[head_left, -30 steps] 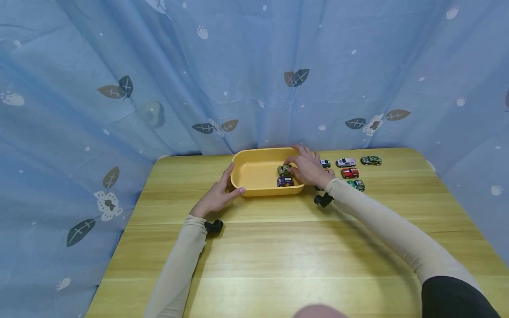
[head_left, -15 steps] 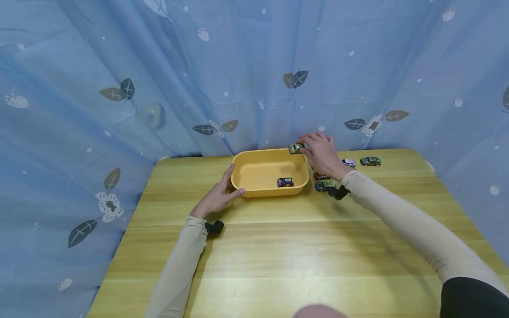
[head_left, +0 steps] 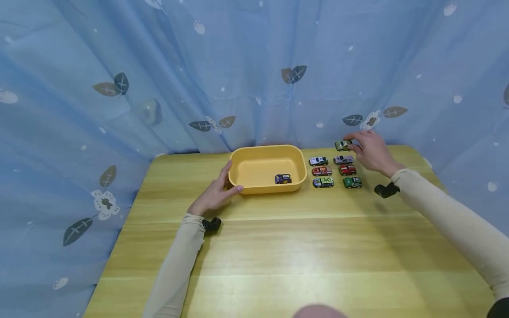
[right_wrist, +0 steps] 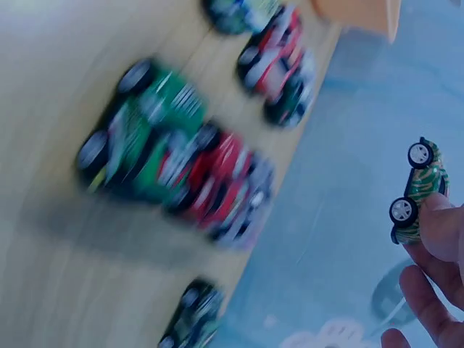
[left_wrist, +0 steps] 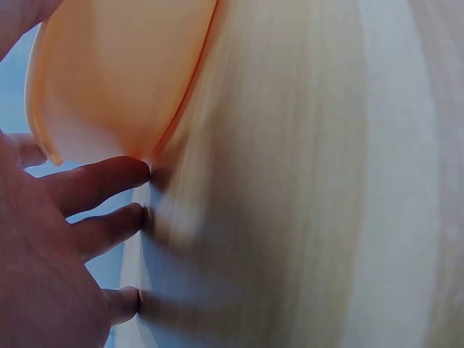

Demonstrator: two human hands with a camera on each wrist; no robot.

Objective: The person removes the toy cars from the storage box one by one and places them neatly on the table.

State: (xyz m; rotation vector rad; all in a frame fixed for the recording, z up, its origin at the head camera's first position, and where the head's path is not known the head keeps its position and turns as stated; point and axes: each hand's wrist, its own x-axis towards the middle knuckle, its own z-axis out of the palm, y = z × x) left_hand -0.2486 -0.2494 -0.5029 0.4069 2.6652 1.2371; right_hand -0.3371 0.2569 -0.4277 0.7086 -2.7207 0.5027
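My right hand pinches a camouflage toy car between thumb and fingers, raised near the table's back edge. In the right wrist view the same toy car shows its wheels. At the left end of the yellow tray, my left hand touches the outside with spread, fairly straight fingers, its thumb at the front rim. The left wrist view has these fingers beside the tray wall. A purple toy car lies inside the tray, toward the right.
Right of the tray, two columns of toy cars include a white car, a green car and a red car. Another dark camouflage car stands apart in the right wrist view. A blue curtain hangs behind the table.
My right hand has lifted the camouflage toy car out of the tray and carried it right, past the nearer column of cars. The left hand stays at the tray.
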